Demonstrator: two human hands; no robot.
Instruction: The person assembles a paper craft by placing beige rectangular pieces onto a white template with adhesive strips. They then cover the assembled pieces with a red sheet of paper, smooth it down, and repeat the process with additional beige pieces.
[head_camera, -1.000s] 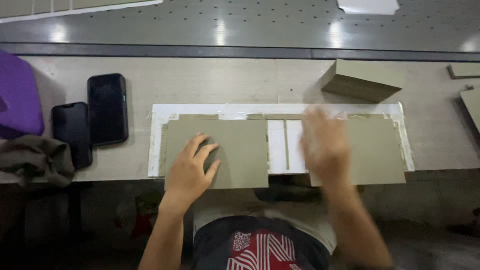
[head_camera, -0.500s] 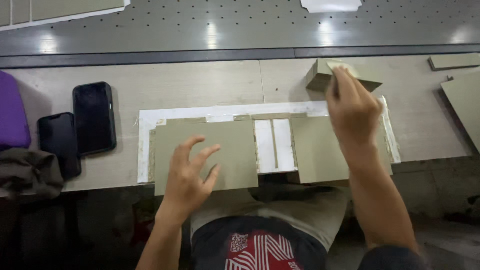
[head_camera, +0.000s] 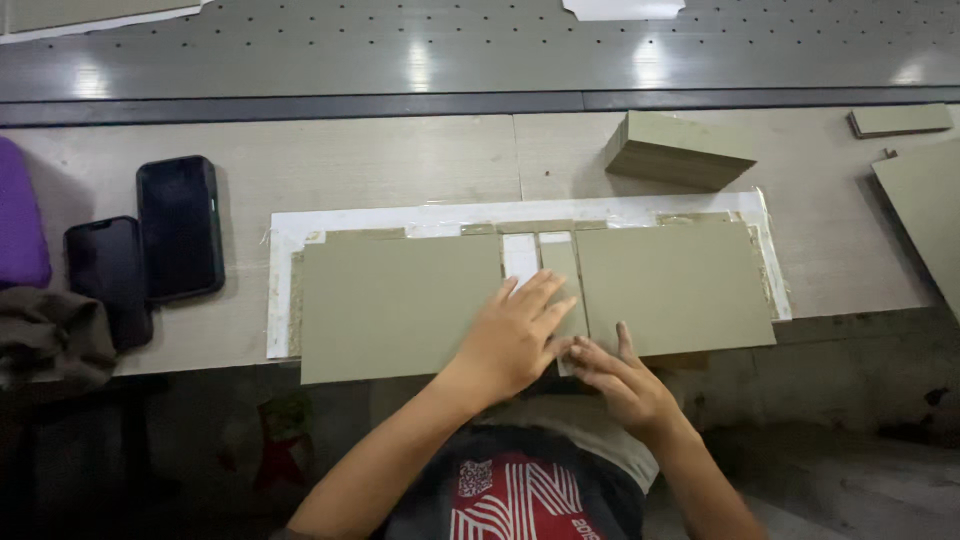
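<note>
A narrow strip of grey-green board (head_camera: 563, 285) lies flat on a white sheet (head_camera: 400, 218), in the gap between two larger boards near the front edge of the table (head_camera: 400, 160). The left hand (head_camera: 510, 335) lies flat over the strip's lower half, palm down, fingers spread and pointing up and to the right; it presses rather than grasps, with nothing closed inside it. The right hand (head_camera: 615, 375) sits just beside it at the front edge, fingers loosely curled and fingertips touching the strip's lower end and the corner of the right board (head_camera: 670, 290); it clamps nothing either.

The left board (head_camera: 395, 305) and the right board are flat, matte rectangles of stiff card, the same dull olive colour as the strip, and both overhang the table's front edge slightly. The white sheet beneath them is glossy at its borders, with small card tabs showing along its top edge.

Behind the right board stands a thick stack of cut boards (head_camera: 680, 150), square-edged and turned at an angle. Further right lie a thin board piece (head_camera: 900, 120) and part of a large board (head_camera: 925, 200). To the left, two black phones (head_camera: 180, 228) rest face up, one larger than the other, beside a purple object (head_camera: 20, 215) and a crumpled dark cloth (head_camera: 50, 335). Nothing here serves as a container.
</note>
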